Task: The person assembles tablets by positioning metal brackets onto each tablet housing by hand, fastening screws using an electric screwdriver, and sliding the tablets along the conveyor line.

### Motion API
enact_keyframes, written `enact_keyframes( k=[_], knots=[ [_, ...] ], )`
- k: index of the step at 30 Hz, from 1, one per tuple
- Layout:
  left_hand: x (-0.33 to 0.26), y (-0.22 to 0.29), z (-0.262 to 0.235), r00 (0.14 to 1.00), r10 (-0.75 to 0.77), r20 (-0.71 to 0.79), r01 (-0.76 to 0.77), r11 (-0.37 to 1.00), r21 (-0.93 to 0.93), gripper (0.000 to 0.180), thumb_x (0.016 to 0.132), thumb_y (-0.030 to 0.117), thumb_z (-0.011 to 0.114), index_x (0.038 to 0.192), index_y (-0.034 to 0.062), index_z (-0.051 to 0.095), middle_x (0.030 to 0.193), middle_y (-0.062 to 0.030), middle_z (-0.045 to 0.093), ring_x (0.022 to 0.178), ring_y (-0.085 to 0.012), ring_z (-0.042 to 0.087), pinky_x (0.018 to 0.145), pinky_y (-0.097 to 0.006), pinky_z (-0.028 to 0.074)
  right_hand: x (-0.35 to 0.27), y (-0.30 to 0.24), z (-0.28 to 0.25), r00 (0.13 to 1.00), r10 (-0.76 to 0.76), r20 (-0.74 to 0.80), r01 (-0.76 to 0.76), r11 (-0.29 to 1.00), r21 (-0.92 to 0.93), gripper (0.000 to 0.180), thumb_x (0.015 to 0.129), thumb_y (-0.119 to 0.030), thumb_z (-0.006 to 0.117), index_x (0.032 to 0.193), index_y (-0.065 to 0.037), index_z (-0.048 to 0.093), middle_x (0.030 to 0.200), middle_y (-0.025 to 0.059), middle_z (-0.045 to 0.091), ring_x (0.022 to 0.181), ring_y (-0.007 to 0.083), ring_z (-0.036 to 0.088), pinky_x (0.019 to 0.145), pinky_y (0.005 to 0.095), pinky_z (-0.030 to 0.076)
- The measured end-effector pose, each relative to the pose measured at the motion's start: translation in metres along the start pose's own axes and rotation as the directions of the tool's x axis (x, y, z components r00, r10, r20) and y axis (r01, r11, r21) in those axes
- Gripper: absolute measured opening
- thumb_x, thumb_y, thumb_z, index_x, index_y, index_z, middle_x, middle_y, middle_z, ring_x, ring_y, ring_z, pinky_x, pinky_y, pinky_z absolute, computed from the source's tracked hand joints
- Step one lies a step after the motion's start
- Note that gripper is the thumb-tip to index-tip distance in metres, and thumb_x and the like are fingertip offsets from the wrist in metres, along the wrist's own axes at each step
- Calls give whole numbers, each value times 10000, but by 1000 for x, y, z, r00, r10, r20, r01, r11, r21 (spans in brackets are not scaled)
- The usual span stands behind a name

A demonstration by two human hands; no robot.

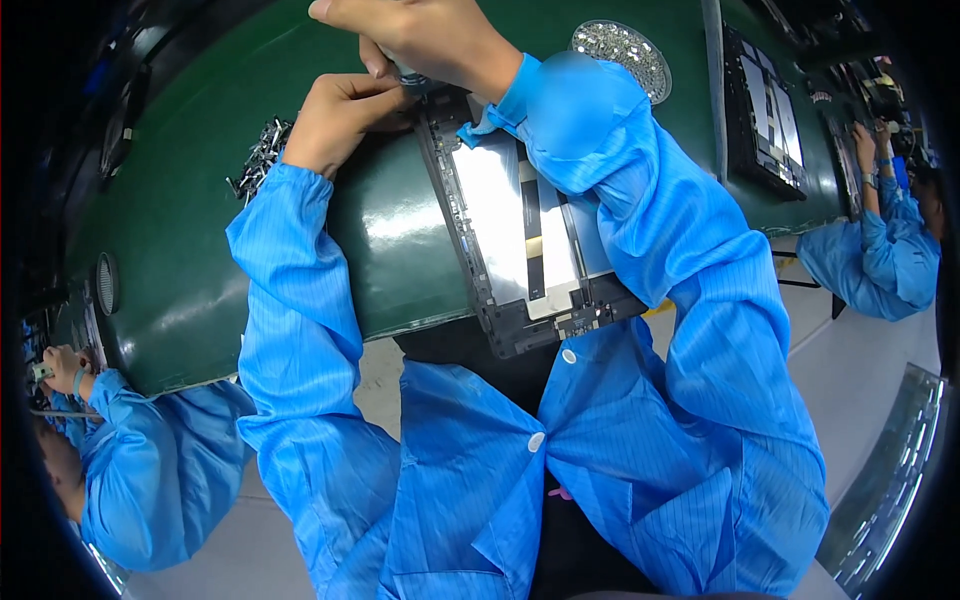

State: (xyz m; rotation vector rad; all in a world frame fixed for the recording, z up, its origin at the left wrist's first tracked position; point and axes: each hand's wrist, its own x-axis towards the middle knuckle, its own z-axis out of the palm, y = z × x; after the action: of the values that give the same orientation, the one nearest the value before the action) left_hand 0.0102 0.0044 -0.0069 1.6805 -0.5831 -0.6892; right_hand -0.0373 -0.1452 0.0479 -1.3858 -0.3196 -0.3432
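Hands: left hand (338, 112) curled, pressed on panel frame (470, 240) corner; right hand (415, 40) closed around driver (410, 76). Driver best kept upright, frame steadied.

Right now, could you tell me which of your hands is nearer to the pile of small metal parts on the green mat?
Left. The left hand rests just right of the pile of small metal parts, almost beside it. The right hand is farther right and higher up, gripping a tool.

A glossy dark green workbench (190, 210) is seen, with overhead light reflected on it. Pale grey floor (860, 370) is shown below. A ribbed metal strip (890, 480) is set at the lower right.
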Motion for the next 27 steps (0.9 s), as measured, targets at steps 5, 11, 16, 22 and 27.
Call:
enact_keyframes(
  k=[5,11,16,22,27],
  knots=[
    [0,0,0,1000,9,-2,-9,1000,7,251,921,87,683,1088,-97,717,966,-140,731,874,-198,718,838,-295,586,1,4,2,999,-37,-17,36,999,-28,180,933,-151,673,815,-19,645,627,-5,590,472,75,545,426,252,413],
    [-1,-2,0,1000,12,-12,-12,1000,10,266,923,89,689,1113,-94,714,978,-144,734,879,-194,719,837,-286,585,1,3,1,999,-36,-5,36,999,-6,178,935,-145,667,812,-17,642,630,1,594,470,77,545,425,254,418],
    [-2,1,0,1000,2,-10,-2,1000,11,271,924,84,690,1127,-94,710,979,-145,734,886,-195,720,838,-283,587,-1,1,0,999,0,33,0,1000,-4,164,937,-135,659,833,-10,636,635,12,594,461,88,551,417,258,431],
    [-3,3,3,1000,0,-4,0,999,44,290,932,84,680,1145,-111,694,1005,-159,730,903,-205,721,838,-289,591,-3,-5,0,998,-57,-29,58,997,55,219,941,-129,649,762,-10,611,584,16,567,451,101,560,408,269,434],
    [-2,0,0,1000,0,-2,0,1000,10,294,935,84,675,1143,-124,687,1027,-169,724,913,-212,719,839,-291,594,-3,0,-2,998,-25,-50,25,1000,-18,216,936,-141,661,775,-6,613,590,21,577,451,109,563,410,274,436]
  ],
)
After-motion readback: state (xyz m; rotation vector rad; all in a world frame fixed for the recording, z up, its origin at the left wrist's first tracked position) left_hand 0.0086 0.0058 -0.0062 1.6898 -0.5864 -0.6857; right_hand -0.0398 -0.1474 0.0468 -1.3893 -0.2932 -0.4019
